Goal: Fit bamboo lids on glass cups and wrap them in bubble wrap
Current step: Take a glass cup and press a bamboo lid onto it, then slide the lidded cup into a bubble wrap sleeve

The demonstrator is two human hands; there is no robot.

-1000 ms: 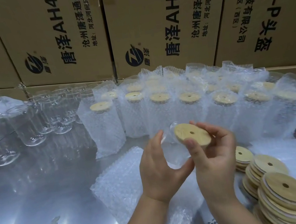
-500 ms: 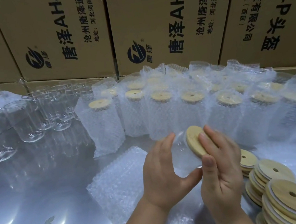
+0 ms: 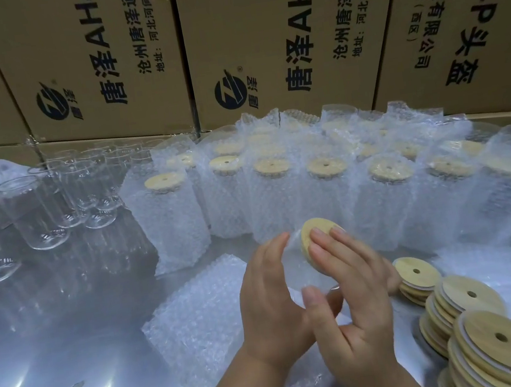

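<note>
Far left, 9 to 10 o'clock: bare glass cups (image 3: 39, 218) stand unlidded on the metal table (image 3: 71, 331). Behind everything at 12 is a wall of printed cardboard boxes (image 3: 101, 67). From 11 round to 2 runs a curved row of wrapped cups (image 3: 171, 230), done, lids showing at the tops.

A bubble wrap sheet (image 3: 197, 305) lies flat on the table, just beside the left hand (image 3: 269, 308) at its 9 o'clock. The left hand grips the glass cup (image 3: 292, 263) round the body, held off the table and tilted. The cup's long axis runs from 7 o'clock (the base, by the left palm) to 1 o'clock (the mouth). The bamboo lid (image 3: 315, 227) sits at the mouth end. The right hand (image 3: 353, 304) is not gripping: straight fingers (image 3: 329, 248) lie flat across the lid face, pressing toward 7 along the cup axis. Whether the lid is fully seated can't be told.

Next move, by judgement: wrapping. The sheet lies left of the grip and the left hand is nearer, so the cup goes down toward 8 or 9 o'clock.

Far right, 4 to 5 o'clock: loose lid stacks (image 3: 481, 342), touching one another.

A second ago the right fingertips pinched the lid by its edge, face up. Since then the lid has turned on edge and the fingers have flattened over it.
</note>
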